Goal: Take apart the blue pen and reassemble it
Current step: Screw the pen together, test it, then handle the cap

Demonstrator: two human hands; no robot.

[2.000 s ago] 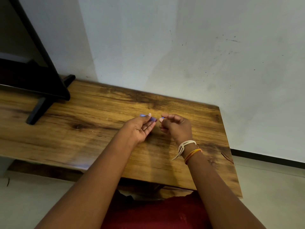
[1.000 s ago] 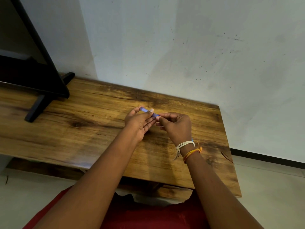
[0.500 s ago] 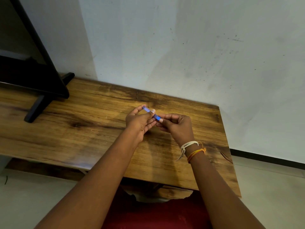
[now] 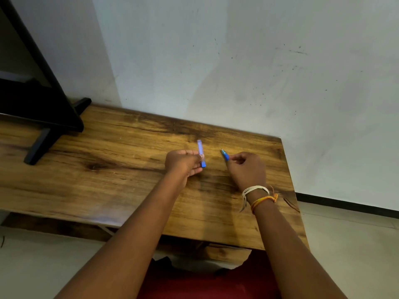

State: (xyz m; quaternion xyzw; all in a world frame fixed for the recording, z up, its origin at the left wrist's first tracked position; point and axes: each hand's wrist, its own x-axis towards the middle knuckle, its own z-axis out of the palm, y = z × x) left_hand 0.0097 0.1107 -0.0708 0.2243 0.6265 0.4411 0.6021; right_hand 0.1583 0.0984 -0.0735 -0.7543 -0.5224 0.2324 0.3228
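Blue pen barrel (image 4: 200, 152) apart from tip piece (image 4: 225, 156)

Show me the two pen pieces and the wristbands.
pen barrel (image 4: 200, 150), head view, middle of the pale blue tube
pen tip piece (image 4: 225, 156), head view, its blue cone
wristbands (image 4: 258, 194), head view, right wrist

1. Left hand (image 4: 183, 164), pinching the blue pen barrel (image 4: 201, 152) near its lower end; the barrel stands nearly upright above the wooden table (image 4: 108, 169).
2. Right hand (image 4: 246, 169), pinching the small blue tip piece (image 4: 225, 155), its point aimed up and to the left.
3. The two pen parts are apart, with bare tabletop between them.
4. White and orange thread bands (image 4: 259, 196) on the right wrist.
5. Black stand (image 4: 43, 134) at the table's left end.
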